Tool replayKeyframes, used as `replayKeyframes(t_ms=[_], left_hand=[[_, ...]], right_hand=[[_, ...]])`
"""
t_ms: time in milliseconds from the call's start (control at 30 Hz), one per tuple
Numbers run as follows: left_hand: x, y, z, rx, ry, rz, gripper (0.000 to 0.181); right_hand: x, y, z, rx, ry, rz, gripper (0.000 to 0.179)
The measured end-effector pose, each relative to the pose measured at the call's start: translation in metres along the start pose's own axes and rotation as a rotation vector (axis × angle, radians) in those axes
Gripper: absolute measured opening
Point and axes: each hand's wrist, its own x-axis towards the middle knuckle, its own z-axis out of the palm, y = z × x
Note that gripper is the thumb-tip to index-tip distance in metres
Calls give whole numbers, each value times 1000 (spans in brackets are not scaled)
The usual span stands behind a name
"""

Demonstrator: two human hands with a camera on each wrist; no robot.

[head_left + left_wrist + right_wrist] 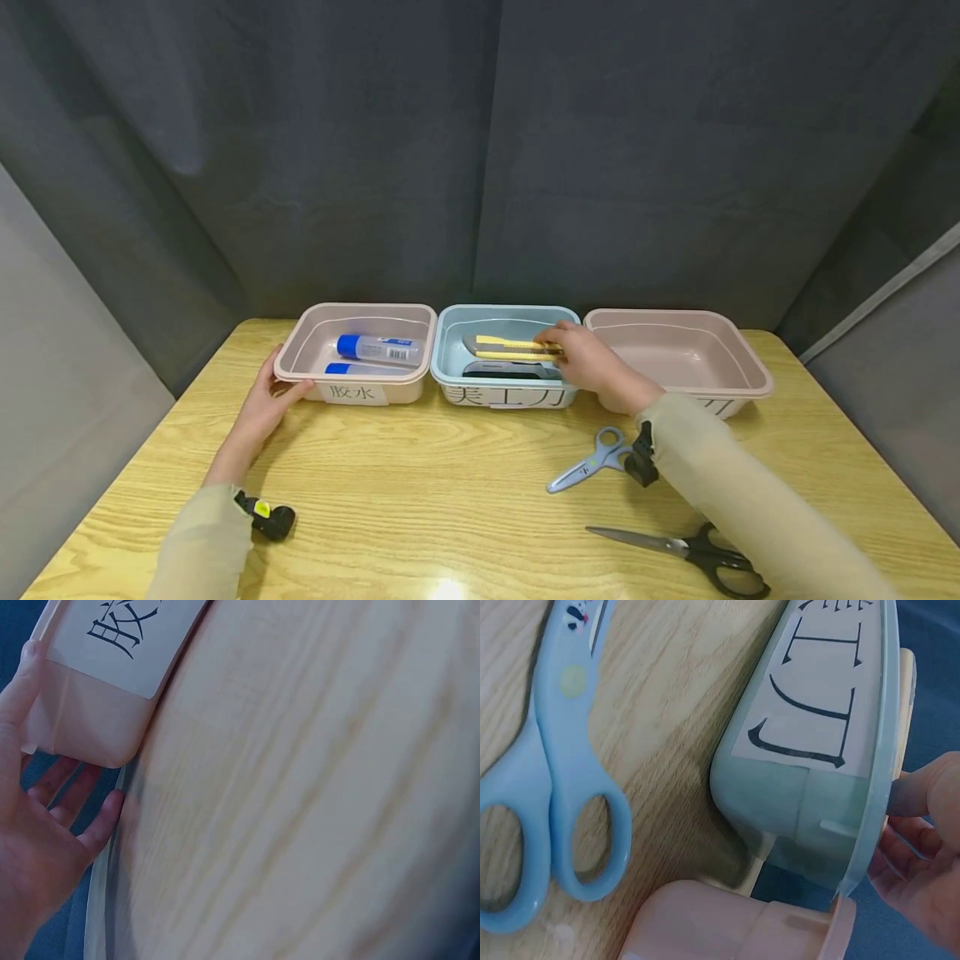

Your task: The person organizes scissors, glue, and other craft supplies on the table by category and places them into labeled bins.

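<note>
My right hand pinches the right end of a yellow utility knife at the right side of the blue bin. Below it in that bin lies a dark grey utility knife. The right wrist view shows this hand beyond the bin's rim, which hides the knife. With relaxed fingers, my left hand touches the front left corner of the left pink bin; its thumb lies at the front rim. Two glue bottles with blue caps, one clear and one partly hidden, lie inside.
To the right stands another pink bin, partly behind my right hand. Light blue scissors lie on the wooden table before the bins. Black-handled scissors lie nearer, partly under my right sleeve. A dark curtain hangs behind.
</note>
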Motion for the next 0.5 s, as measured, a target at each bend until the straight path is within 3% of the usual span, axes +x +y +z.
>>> replayKeyframes(t_ms=[300, 500], left_hand=[[-2, 2, -1, -9, -2, 1, 90], [-3, 4, -2, -3, -3, -9, 90]], right_hand=[[10, 3, 6, -23, -55, 71, 33], [18, 8, 14, -60, -73, 73, 34]])
